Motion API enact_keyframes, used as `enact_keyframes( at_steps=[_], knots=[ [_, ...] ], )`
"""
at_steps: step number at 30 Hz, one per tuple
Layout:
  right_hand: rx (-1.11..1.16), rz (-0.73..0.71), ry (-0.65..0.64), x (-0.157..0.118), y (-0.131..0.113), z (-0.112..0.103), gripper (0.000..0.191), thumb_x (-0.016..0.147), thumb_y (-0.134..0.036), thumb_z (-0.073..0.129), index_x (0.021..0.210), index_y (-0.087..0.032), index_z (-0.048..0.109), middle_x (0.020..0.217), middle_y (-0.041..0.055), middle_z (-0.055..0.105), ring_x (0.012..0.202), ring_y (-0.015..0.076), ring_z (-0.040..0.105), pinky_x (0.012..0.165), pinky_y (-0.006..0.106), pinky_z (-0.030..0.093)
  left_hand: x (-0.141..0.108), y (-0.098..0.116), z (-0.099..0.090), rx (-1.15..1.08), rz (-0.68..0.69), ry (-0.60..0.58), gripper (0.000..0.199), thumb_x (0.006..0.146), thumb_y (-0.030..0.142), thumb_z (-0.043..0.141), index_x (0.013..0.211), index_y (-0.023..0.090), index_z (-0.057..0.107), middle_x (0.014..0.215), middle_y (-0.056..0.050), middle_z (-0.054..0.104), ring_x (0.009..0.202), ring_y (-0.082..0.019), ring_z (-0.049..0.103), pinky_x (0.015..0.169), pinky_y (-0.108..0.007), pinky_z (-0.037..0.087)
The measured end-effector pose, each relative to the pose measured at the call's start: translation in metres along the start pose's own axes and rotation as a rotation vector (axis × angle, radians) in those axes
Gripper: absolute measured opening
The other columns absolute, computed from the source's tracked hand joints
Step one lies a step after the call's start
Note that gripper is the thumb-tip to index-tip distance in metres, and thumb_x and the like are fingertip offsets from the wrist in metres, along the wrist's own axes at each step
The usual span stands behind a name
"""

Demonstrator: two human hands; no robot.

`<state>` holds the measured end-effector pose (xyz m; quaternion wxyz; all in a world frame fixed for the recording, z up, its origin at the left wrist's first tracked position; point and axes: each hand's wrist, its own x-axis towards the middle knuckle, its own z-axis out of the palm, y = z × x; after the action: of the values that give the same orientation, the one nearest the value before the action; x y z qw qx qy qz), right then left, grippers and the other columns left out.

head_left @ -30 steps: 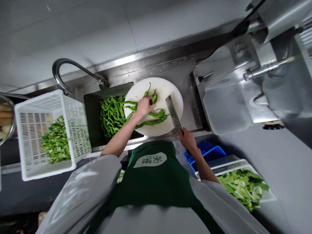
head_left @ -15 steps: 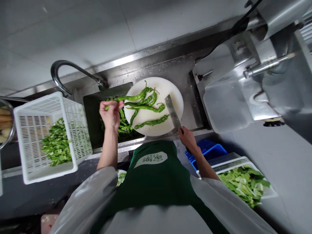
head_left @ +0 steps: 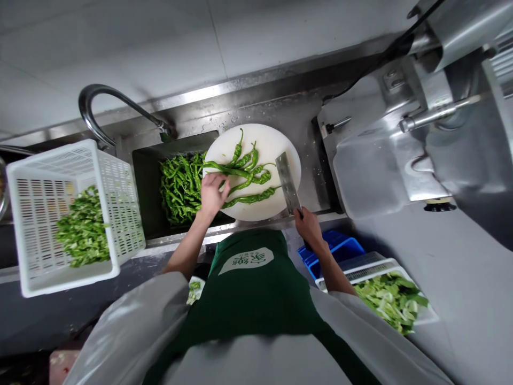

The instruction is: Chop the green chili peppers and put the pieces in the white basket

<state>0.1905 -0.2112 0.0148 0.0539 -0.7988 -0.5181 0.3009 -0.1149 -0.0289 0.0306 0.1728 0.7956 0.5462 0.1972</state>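
Observation:
My left hand [head_left: 214, 193] is over the left edge of the round white cutting board [head_left: 276, 144], its fingers curled at the left ends of several long green chili peppers [head_left: 250, 174]. How firmly it grips them is partly hidden by the hand. In my right hand [head_left: 308, 227] is the handle of a cleaver [head_left: 287, 182], its broad blade resting toward the right side of the board. One wrinkled pepper [head_left: 252, 198] lies nearest me, below the others. More green chili peppers [head_left: 180, 184] are heaped in the sink [head_left: 148, 203] left of the board.
A white perforated basket [head_left: 116, 214] of chopped greens stands left, by a curved faucet [head_left: 108, 91]. Metal kitchen equipment [head_left: 371, 171] is close on the right. Below it are a blue crate [head_left: 336, 246] and a white basket [head_left: 385, 264] with cut leafy vegetables [head_left: 395, 299].
My left hand has moved right and toward me from above the sink to the board's edge. The peppers on the board have shifted slightly. The cleaver stays almost in place.

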Motion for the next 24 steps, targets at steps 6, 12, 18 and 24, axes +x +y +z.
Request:
enact_keyframes(
  at_steps=[6, 12, 18, 24],
  knots=[
    [-0.026, -0.021, 0.024, -0.005, 0.0, -0.001, 0.031, 0.104, -0.032, 0.04, 0.097, -0.018, 0.066, 0.085, 0.0121, 0.074, 0.075, 0.0229, 0.063, 0.066, 0.03, 0.031, 0.025, 0.045, 0.054, 0.255, 0.27, -0.468, 0.09, 0.088, 0.06, 0.066, 0.155, 0.007, 0.041, 0.15, -0.024, 0.05, 0.144, -0.041, 0.036, 0.123, -0.059, 0.012],
    [-0.056, -0.022, -0.013, -0.018, 0.007, -0.001, 0.031, 0.106, -0.03, 0.038, 0.105, -0.014, 0.065, 0.085, 0.0139, 0.075, 0.075, 0.0246, 0.067, 0.066, 0.03, 0.032, -0.011, 0.043, 0.086, 0.282, 0.215, -0.452, 0.077, 0.099, 0.055, 0.049, 0.159, 0.008, 0.035, 0.144, -0.024, 0.055, 0.133, -0.041, 0.046, 0.113, -0.052, 0.03],
    [-0.138, -0.122, -0.104, -0.025, 0.017, -0.016, 0.028, 0.106, -0.028, 0.04, 0.109, -0.015, 0.065, 0.084, 0.0124, 0.075, 0.075, 0.0248, 0.069, 0.066, 0.03, 0.033, -0.012, 0.038, 0.093, 0.169, 0.225, -0.377, 0.056, 0.102, 0.048, 0.046, 0.149, 0.017, 0.05, 0.15, -0.018, 0.053, 0.141, -0.035, 0.042, 0.118, -0.053, 0.023],
    [-0.201, -0.161, -0.138, -0.025, 0.019, -0.032, 0.024, 0.106, -0.027, 0.041, 0.109, -0.016, 0.062, 0.087, 0.012, 0.075, 0.076, 0.0237, 0.069, 0.066, 0.029, 0.033, -0.012, 0.034, 0.094, 0.141, 0.213, -0.398, 0.052, 0.102, 0.042, 0.047, 0.148, 0.018, 0.052, 0.149, -0.017, 0.055, 0.143, -0.033, 0.041, 0.119, -0.053, 0.023]
  ],
)
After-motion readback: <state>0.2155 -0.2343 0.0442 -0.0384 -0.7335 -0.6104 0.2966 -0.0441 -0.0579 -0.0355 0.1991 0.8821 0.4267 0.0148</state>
